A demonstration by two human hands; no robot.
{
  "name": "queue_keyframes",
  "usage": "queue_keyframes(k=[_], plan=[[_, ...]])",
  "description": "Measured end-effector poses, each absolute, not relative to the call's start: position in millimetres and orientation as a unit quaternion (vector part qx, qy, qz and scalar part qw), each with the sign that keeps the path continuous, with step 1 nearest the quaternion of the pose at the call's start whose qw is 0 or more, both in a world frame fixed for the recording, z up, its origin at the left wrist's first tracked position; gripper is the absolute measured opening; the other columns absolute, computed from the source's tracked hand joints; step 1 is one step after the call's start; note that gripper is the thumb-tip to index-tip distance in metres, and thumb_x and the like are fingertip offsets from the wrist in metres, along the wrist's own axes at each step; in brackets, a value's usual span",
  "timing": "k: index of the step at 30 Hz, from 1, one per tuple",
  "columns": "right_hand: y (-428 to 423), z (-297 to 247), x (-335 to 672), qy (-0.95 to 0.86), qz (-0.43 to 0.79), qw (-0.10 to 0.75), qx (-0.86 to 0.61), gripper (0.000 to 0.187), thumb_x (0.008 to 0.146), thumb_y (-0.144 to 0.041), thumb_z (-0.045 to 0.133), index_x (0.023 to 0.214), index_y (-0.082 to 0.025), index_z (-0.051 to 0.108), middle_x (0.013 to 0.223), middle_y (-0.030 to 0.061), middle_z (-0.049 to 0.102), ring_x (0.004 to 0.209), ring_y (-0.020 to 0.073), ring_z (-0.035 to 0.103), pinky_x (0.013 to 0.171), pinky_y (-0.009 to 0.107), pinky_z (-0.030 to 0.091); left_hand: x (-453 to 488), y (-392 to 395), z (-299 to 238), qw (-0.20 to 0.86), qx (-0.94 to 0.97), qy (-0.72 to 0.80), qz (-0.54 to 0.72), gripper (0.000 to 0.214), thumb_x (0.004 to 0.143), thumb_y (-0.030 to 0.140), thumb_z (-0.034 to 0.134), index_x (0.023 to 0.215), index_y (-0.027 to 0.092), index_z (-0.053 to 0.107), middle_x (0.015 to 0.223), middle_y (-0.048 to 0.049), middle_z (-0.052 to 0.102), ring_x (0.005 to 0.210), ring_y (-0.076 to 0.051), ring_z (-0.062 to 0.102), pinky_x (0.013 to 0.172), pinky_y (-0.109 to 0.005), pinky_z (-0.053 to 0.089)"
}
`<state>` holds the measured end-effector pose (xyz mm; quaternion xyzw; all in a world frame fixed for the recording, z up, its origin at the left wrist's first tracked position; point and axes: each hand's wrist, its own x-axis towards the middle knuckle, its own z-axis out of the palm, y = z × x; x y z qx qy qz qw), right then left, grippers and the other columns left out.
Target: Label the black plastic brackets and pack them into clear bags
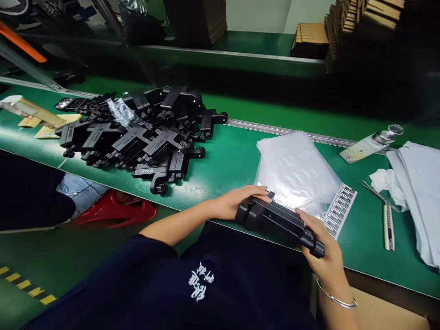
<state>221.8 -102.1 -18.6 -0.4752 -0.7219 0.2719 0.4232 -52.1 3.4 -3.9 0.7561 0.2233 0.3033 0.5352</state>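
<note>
We hold one unbagged black plastic housing (275,222) gripped between the left hand (233,204) and the right hand (326,243), with clear plastic bags (295,160) and a printed label sheet (340,211) just beyond the grip, and many Bosch-marked units (160,145) piled loose well to its left.

- held part (275,221): black plastic, mostly matt, ridged edge
- bag stack (295,165): clear plastic film — glossy
- bench top (227,160): smooth green, semi-gloss
- bracelet (334,299): polished metal
- pale cloth (421,192): matt, creased
</note>
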Motion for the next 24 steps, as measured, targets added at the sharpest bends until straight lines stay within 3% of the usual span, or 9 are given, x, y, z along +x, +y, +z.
queue_keyframes(k=[5,11,13,15,18,21,24], plan=[[-98.9,-37.1,225.9,-0.685,0.311,0.396,-0.526,0.057,0.077,-0.007,0.056,0.130,-0.029,0.059,0.131,0.0060,0.064,0.121,0.0258,0.060,0.102,0.048,0.051,-52.6,-7.7,12.9,0.494,0.786,0.238,0.286,0.044,0.074,0.021,0.069,0.117,0.028,0.065,0.120,-0.0069,0.070,0.124,-0.029,0.058,0.118,-0.055,0.018],[-100.3,-55.8,230.9,-0.613,0.386,0.401,-0.561,0.046,0.079,-0.024,0.067,0.124,-0.025,0.063,0.128,0.0086,0.066,0.119,0.0273,0.061,0.104,0.049,0.048,-40.3,-15.7,26.9,0.509,0.776,0.238,0.287,0.042,0.072,0.025,0.070,0.114,0.027,0.066,0.113,-0.0066,0.071,0.113,-0.029,0.063,0.118,-0.058,0.008],[-103.1,-51.7,228.1,-0.602,0.399,0.399,-0.564,0.043,0.081,-0.032,0.070,0.122,-0.024,0.062,0.126,0.0096,0.067,0.117,0.0275,0.062,0.101,0.048,0.050,-40.2,-15.3,25.7,0.504,0.773,0.247,0.296,0.044,0.070,0.029,0.073,0.114,0.026,0.066,0.112,-0.0061,0.071,0.110,-0.029,0.063,0.118,-0.057,0.013],[-108.7,-42.4,222.6,-0.595,0.399,0.394,-0.576,0.049,0.081,-0.040,0.072,0.125,-0.023,0.059,0.121,0.0108,0.068,0.110,0.0273,0.065,0.094,0.044,0.054,-41.8,-13.2,21.1,0.520,0.743,0.282,0.312,0.050,0.066,0.036,0.079,0.113,0.025,0.066,0.111,-0.0057,0.070,0.107,-0.029,0.063,0.113,-0.053,0.028],[-119.0,-23.9,211.9,-0.596,0.335,0.417,-0.599,0.056,0.086,-0.045,0.065,0.135,-0.023,0.048,0.118,0.0115,0.065,0.101,0.0253,0.067,0.083,0.040,0.057,-44.0,-8.1,8.9,0.619,0.603,0.338,0.372,0.060,0.065,0.052,0.079,0.113,0.020,0.065,0.104,-0.0069,0.068,0.095,-0.027,0.064,0.088,-0.038,0.049],[-122.0,-5.9,203.1,-0.650,0.196,0.434,-0.593,0.039,0.093,-0.037,0.056,0.130,-0.025,0.049,0.114,0.0101,0.064,0.099,0.0237,0.066,0.083,0.038,0.057,-44.5,-4.1,-4.0,0.708,0.464,0.338,0.411,0.064,0.066,0.060,0.076,0.113,0.019,0.063,0.095,-0.0058,0.065,0.080,-0.020,0.061,0.070,-0.027,0.049],[-114.2,7.6,198.5,-0.704,0.122,0.409,-0.567,0.026,0.096,-0.035,0.052,0.120,-0.026,0.055,0.100,0.0082,0.067,0.089,0.0231,0.067,0.077,0.036,0.056,-46.4,-4.3,-11.2,0.717,0.453,0.338,0.409,0.063,0.065,0.059,0.078,0.110,0.019,0.063,0.089,-0.0034,0.063,0.075,-0.017,0.058,0.067,-0.025,0.046]])
